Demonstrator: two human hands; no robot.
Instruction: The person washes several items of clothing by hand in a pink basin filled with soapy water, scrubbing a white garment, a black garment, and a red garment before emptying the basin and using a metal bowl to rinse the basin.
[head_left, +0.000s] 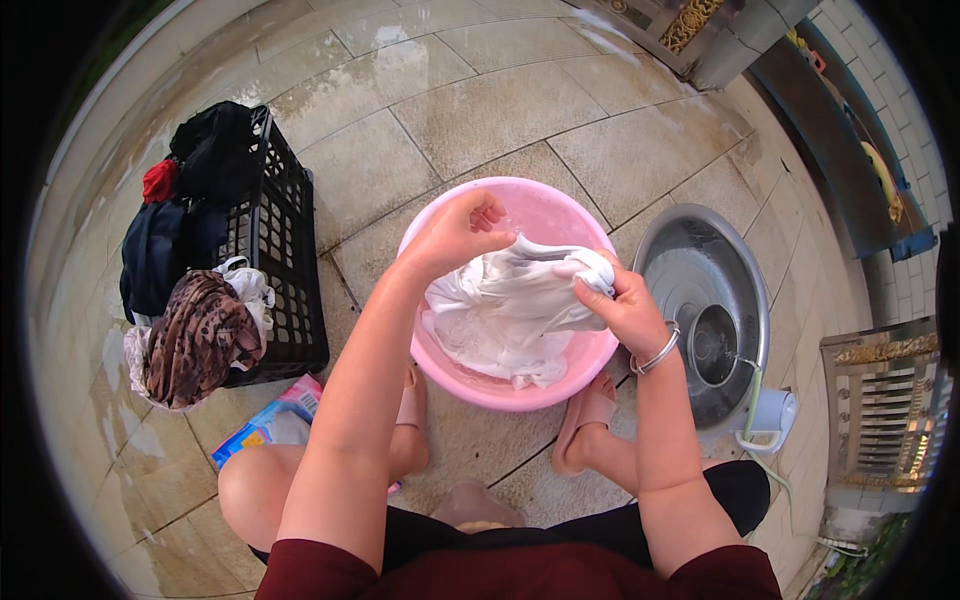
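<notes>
A pink plastic basin (517, 397) stands on the tiled ground between my feet. Wet white cloth (495, 307) lies bunched in it, its upper part lifted towards the rim. My right hand (619, 300) grips a folded edge of this cloth at the basin's right side; a silver bangle circles that wrist. Over the basin's upper left part is my left hand (469, 232), its fingers curled and raised. The left thumb reaches to the cloth's upper edge, and whether it pinches the fabric is hard to tell.
At left, a black plastic crate (289, 262) stands beside dark clothes (217, 150) and a patterned brown cloth (199, 337). A colourful plastic packet (274, 420) lies near my left knee. At right are a metal basin (756, 300) holding a metal bowl (712, 345), a light-blue container (776, 420) and a pale hose (754, 390).
</notes>
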